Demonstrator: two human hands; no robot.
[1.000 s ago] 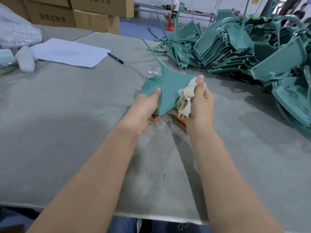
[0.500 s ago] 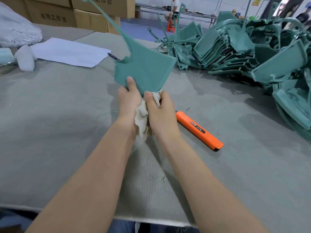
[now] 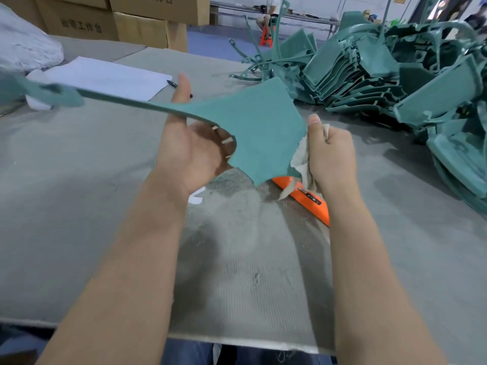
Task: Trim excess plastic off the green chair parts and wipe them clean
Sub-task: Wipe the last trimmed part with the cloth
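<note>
Wiping step: the left hand (image 3: 187, 150) cradles the green chair part (image 3: 263, 133) in loosely curled fingers; the right hand (image 3: 332, 155), fingers clenched on the cloth (image 3: 299, 158), should next drag it along the part's right edge.

Paper (image 3: 105, 77), pen (image 3: 171, 83), cardboard boxes (image 3: 79, 25)

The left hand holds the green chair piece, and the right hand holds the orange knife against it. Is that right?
Not quite. In the head view the right hand grips a cream cloth against the green chair piece; the orange knife lies on the table below. The left hand does hold the piece.
</note>
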